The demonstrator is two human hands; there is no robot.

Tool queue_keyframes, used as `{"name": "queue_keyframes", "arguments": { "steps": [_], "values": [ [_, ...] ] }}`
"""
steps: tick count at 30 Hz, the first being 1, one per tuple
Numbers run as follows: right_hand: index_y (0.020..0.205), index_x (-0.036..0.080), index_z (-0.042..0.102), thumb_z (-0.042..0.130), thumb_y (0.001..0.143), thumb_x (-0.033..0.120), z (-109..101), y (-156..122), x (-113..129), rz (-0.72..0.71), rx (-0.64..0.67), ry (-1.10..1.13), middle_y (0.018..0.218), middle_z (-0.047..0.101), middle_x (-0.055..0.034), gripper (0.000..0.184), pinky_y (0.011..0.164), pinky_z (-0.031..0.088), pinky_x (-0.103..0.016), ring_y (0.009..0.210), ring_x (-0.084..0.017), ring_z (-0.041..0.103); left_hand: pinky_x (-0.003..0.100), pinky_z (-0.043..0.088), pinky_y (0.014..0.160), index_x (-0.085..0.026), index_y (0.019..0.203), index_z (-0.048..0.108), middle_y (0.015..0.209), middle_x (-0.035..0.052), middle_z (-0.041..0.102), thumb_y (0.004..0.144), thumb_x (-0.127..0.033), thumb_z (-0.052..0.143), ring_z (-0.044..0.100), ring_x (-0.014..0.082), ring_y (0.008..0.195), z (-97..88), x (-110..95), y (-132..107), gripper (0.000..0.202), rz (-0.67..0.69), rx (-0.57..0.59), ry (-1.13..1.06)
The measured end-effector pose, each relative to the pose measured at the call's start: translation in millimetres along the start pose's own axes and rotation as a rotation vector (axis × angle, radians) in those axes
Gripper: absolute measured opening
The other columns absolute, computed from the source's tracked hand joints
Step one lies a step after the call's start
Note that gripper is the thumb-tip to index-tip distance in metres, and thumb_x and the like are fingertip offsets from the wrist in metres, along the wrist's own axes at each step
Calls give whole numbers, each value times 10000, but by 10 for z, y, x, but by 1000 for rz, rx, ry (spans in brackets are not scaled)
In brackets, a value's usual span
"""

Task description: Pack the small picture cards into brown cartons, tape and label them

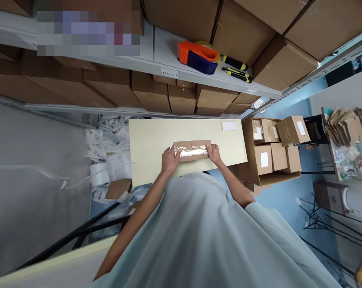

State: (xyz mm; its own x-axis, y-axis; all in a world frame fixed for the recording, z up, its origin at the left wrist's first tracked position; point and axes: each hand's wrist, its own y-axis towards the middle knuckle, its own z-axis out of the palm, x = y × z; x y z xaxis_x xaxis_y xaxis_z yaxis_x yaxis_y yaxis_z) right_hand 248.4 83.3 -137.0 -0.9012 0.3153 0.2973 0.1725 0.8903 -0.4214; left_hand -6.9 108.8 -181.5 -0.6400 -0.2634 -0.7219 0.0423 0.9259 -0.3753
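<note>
A small flat cardboard box [192,150] with shiny clear tape along its top lies on a pale yellow table [151,140]. My left hand [169,159] grips the box's left end, fingers curled over its edge. At the right end, my right hand [214,154] holds the box the same way. A white label [229,126] lies on the table's far right corner.
A shelf above holds an orange and blue tape dispenser [197,57] and two yellow-black utility knives [236,69] among large cartons. An open carton of small labelled boxes [272,154] stands right of the table. White paper strips and a roll [104,160] litter the floor on the left.
</note>
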Motion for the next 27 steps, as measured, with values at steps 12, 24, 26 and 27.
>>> {"name": "queue_keyframes", "arguments": {
  "steps": [12, 24, 26, 27],
  "values": [
    [1585, 181, 625, 453, 1109, 338, -120, -470, -451, 65, -179, 431, 1534, 630, -149, 530, 1096, 608, -322, 1204, -212, 733, 448, 565, 1214, -200, 1511, 673, 1528, 125, 679, 934, -174, 594, 699, 269, 1359, 59, -115, -22, 583, 159, 106, -358],
    [1615, 186, 586, 596, 1104, 466, 180, -136, -1126, 21, -15, 489, 1598, 652, -176, 583, 1113, 616, -362, 1380, -256, 711, 522, 358, 1366, -151, 1674, 479, 1723, 204, 517, 920, -383, 765, 455, 352, 1638, 576, -243, 22, 840, -89, 55, -140],
    [1570, 160, 632, 588, 1100, 574, 39, 87, -1376, 23, -96, 549, 1580, 658, -206, 629, 1140, 605, -395, 1370, -285, 716, 512, 262, 1408, -112, 1728, 389, 1813, 226, 352, 919, -486, 789, 284, 364, 1720, 586, -411, 84, 977, -53, -106, -85],
    [1534, 143, 663, 582, 1090, 629, -48, 227, -1520, 29, -149, 589, 1551, 673, -223, 663, 1145, 603, -413, 1355, -301, 721, 497, 231, 1418, -104, 1745, 356, 1836, 222, 298, 926, -521, 781, 228, 358, 1737, 605, -526, 130, 1012, -14, -165, -77]
  ]
}}
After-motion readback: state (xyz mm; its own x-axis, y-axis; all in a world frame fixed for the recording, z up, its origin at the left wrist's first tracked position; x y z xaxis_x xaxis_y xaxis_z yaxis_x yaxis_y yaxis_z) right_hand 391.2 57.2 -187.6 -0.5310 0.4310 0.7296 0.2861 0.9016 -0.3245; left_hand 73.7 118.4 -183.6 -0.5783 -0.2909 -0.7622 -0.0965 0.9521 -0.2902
